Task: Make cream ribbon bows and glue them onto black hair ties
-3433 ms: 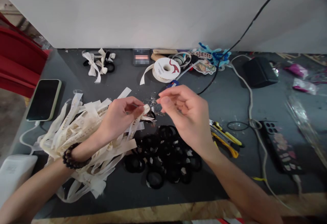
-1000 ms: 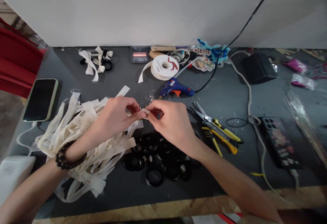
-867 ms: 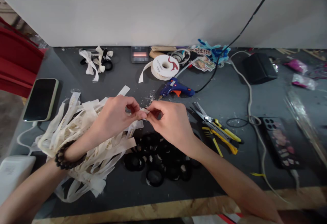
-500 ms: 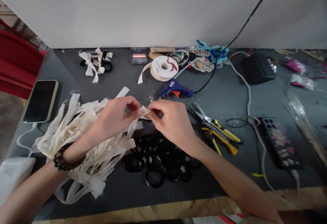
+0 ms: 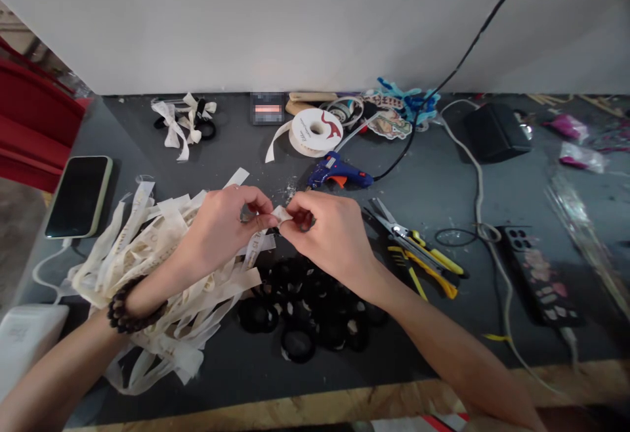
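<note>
My left hand point(image 5: 219, 228) and my right hand point(image 5: 329, 235) meet above the dark table, both pinching one small folded cream ribbon piece point(image 5: 281, 214) between thumbs and fingertips. A black hair tie seems caught in the pinch, mostly hidden by my fingers. Under my left wrist lies a large pile of cut cream ribbon strips point(image 5: 147, 268). Below my hands sits a heap of black hair ties point(image 5: 310, 307).
A blue glue gun point(image 5: 337, 172) lies just beyond my hands, its cord running up right. Ribbon spool point(image 5: 315, 131), finished bows point(image 5: 184, 120), scissors point(image 5: 394, 222), yellow cutter point(image 5: 426, 271), a phone at left point(image 5: 79, 195) and another at right point(image 5: 539, 274), black box point(image 5: 497, 131).
The right hand, raised and apart from the left 3.4 s ago, has come down to join it on the ribbon piece. Over the last second the fingers only shift slightly.
</note>
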{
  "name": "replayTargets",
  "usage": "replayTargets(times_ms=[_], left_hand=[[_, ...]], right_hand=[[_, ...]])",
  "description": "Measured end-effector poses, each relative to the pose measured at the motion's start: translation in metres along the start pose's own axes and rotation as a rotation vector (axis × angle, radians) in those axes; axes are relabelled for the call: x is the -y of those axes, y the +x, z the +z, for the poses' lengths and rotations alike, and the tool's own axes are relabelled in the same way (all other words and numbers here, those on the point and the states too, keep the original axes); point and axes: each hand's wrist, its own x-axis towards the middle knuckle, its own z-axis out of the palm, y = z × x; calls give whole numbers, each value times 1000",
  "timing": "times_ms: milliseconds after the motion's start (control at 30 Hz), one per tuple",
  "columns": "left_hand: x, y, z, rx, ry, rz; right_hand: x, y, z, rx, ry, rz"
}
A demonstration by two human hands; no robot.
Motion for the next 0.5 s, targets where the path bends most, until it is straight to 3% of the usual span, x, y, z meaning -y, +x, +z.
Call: replayTargets(times_ms=[233,500], left_hand=[[0,1,-3,14,-17,-18],[0,-1,-3,-80,-38,-1]], right_hand=[[-1,0,-2,39,54,-86],[0,0,2,34,65,-7]])
